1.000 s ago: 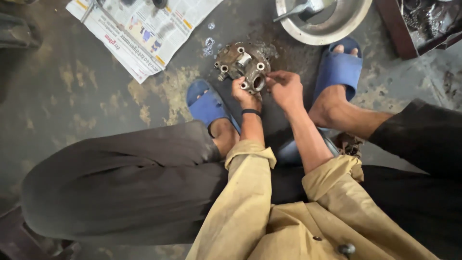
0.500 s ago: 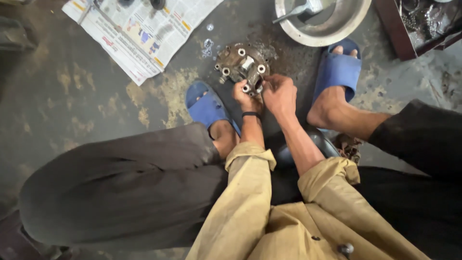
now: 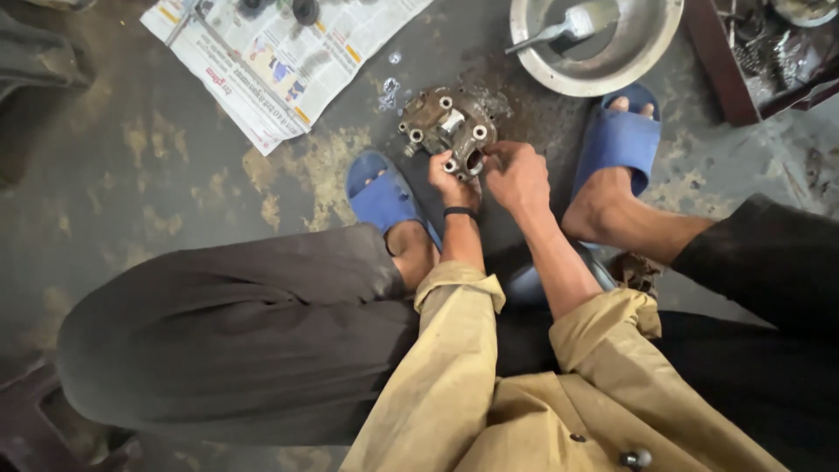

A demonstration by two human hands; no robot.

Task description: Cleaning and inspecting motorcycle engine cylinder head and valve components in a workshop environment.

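Note:
A dirty metal engine part [image 3: 444, 118] with several round bolt holes lies on the concrete floor between my two feet in blue sandals. My left hand [image 3: 452, 182], a dark band on its wrist, grips the part's near edge. My right hand [image 3: 516, 175] has its fingers pinched together at the same near edge, beside an opening in the casting. Whether those fingers hold some small piece is hidden. Both sleeves are tan.
A metal bowl [image 3: 642, 54] with a brush in it sits at the back right. A newspaper [image 3: 280, 52] carrying small parts is spread at the back left. A dark tray of scrap [image 3: 769, 61] stands far right. My blue sandals [image 3: 382, 197] [image 3: 617, 144] flank the part.
Both hands have stayed on the part's near edge, with the right hand closing in beside the left. The camera view has shifted slightly.

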